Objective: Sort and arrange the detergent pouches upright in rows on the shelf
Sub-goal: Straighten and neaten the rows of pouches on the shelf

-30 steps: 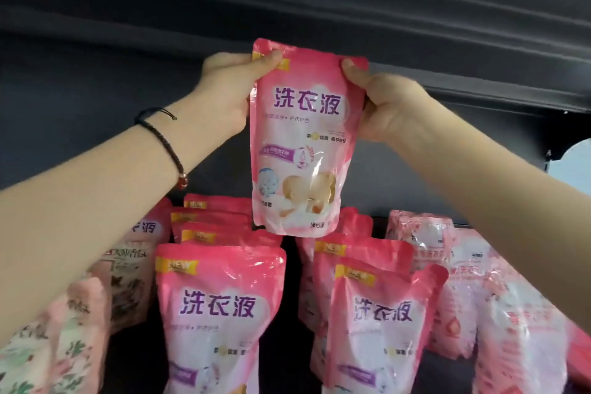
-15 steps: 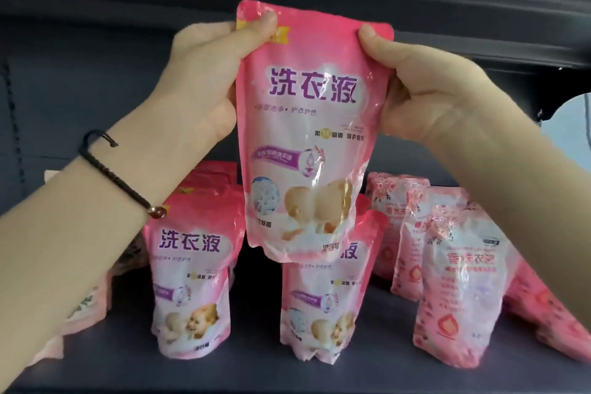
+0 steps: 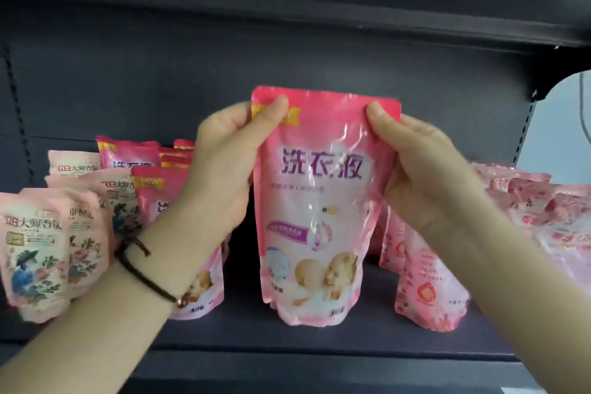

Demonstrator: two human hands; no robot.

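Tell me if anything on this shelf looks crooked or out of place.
The floral pouches at far left look slumped, leaning on each other instead of standing in a straight row. The held pouch, gripped by the left hand and right hand, is upright. No spill or tear shows.

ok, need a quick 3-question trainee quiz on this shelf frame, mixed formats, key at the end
1. True or false: the left hand and the right hand each pinch a top corner of the upright pink pouch.
2. Multiple choice: the floral-print pouches stand A) left of the pink pouch, B) right of it, C) on the board above.
3. Fill in: the left wrist wears a dark cord ____.
Key: 1 true; 2 A; 3 bracelet.
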